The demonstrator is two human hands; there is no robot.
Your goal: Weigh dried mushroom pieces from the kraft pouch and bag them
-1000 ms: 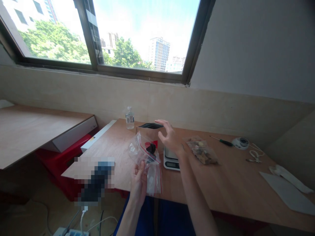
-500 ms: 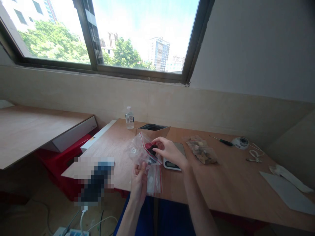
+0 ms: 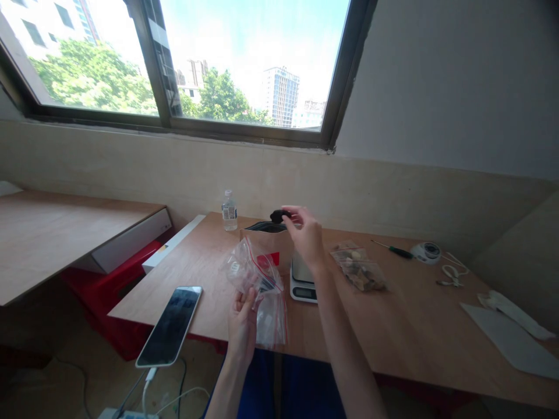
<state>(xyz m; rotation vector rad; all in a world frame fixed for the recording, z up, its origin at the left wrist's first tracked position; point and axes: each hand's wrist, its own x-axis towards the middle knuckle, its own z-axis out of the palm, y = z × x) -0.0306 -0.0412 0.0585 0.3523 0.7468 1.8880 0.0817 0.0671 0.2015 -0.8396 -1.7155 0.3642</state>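
Note:
My left hand [image 3: 243, 317] pinches the lower edge of a clear zip bag [image 3: 239, 267] with a red seal line, held above the table. Something red shows at that bag's mouth. Between the thumb and fingers of my right hand [image 3: 307, 235] is a small black lump [image 3: 278, 216], its exact kind too small to tell. It hangs over the open mouth of a brown paper pouch [image 3: 283, 244] with a dark lining. Below my right hand stands a white kitchen scale [image 3: 303, 292], partly covered by the forearm. More flat zip bags [image 3: 271, 320] lie under my left hand.
A water bottle [image 3: 229, 210] stands at the back left. Right of the scale lies a zip bag of brown pieces [image 3: 360, 270], then a screwdriver [image 3: 399, 252] and a white dome camera [image 3: 427, 252]. A plugged-in phone [image 3: 171, 326] sticks out past the table's left front edge.
My right hand has lifted the black lump out of the clear zip bag's mouth and moved up and away to above the brown pouch. My left hand stays nearly in place with the bag.

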